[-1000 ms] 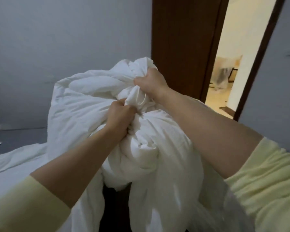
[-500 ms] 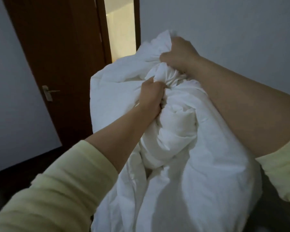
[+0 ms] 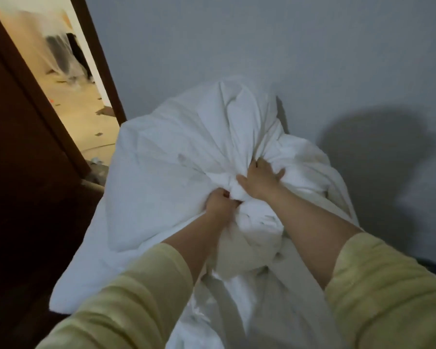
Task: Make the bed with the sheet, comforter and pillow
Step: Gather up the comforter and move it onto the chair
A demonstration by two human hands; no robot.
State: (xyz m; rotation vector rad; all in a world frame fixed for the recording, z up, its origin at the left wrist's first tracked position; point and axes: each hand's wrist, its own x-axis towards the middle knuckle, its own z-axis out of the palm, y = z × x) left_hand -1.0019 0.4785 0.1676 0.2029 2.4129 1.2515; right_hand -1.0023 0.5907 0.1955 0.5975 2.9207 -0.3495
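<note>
Bunched white fabric comforter (image 3: 186, 157) at frame centre, against the grey wall (image 3: 262, 46). Left hand (image 3: 220, 202) clenched on a fold; right hand (image 3: 258, 181) grasping gathered cloth, fingers partly spread.

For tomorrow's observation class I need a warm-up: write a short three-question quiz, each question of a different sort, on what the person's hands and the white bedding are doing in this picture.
1. True or false: the left hand grips a bunched fold of the white comforter.
2. Multiple choice: the right hand is A) hanging free at the side, B) on the comforter with fingers spread, thumb against the gathered cloth, C) on the door handle.
3. Fill in: the open brown door and the lit doorway lie to the ____ of the bundle.

Key: 1 true; 2 B; 3 left.
</note>
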